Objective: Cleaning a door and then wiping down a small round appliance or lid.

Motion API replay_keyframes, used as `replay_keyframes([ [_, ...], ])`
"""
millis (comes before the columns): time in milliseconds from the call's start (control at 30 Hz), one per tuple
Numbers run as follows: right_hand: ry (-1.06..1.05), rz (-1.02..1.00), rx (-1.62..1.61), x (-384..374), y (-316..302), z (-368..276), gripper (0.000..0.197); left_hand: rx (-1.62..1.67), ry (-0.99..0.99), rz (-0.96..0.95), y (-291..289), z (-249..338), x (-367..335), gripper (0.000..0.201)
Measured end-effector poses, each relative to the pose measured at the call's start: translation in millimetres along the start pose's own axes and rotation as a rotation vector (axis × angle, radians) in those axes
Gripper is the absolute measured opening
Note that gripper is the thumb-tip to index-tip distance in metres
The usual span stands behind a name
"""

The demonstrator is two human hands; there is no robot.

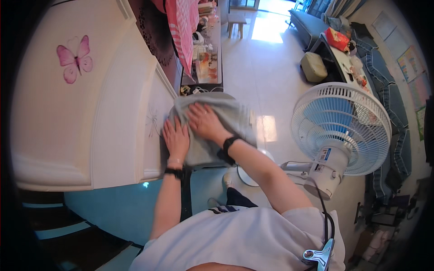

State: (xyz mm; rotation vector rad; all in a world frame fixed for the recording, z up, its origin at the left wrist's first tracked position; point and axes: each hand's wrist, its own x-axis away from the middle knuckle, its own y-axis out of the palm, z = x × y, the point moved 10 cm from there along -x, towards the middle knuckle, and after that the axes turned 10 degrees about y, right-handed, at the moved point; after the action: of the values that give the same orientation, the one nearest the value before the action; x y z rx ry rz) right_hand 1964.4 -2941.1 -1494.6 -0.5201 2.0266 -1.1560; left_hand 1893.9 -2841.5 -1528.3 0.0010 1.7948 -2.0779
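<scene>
Pressing the left hand (177, 137) palm-down near the left edge of the grey cloth (203, 151), fingers slightly parted; laying the right hand (205, 121) flat on the upper middle, fingers spread; gripping nothing with either. Locating the cloth just beside the white panel (122, 113), draped over a support too covered to identify. Judging the cloth light, soft and limp, likely wrinkling or sliding under flat pressure rather than breaking. Favouring a hold at the loose upper margin or a free corner, taking both sides to limit sagging. Noting matte, rumpled textile with a blurred right border, against smooth, moulded panelling bearing a pink butterfly motif (76, 58). Observing also, on the right, a fan (341, 128) with a rounded, ribbed guard, and glossy, pale flooring (253, 72).
</scene>
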Motion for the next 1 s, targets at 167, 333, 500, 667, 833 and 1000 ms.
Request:
replay_keyframes([
  [167,0.211,0.052,0.116,-23,-15,76,0.048,-0.057,0.07,-0.067,21,26,-81,0.062],
  [333,0.524,0.035,-0.113,58,-49,121,0.057,-0.075,0.371,0.065,15,123,-47,0.061],
  [500,0.653,0.023,-0.388,170,-52,69,0.067,0.096,0.504,-0.046,-31,145,54,0.057],
  [667,0.724,0.069,-0.356,170,-66,32,0.069,0.017,0.26,-0.101,-31,70,102,0.06],
  [833,0.624,0.107,-0.073,134,-65,56,0.052,0.034,0.123,-0.01,-36,43,57,0.064],
  [1000,0.597,0.373,-0.42,86,-78,133,0.024,0.122,0.296,-0.029,-13,89,1,0.057],
])
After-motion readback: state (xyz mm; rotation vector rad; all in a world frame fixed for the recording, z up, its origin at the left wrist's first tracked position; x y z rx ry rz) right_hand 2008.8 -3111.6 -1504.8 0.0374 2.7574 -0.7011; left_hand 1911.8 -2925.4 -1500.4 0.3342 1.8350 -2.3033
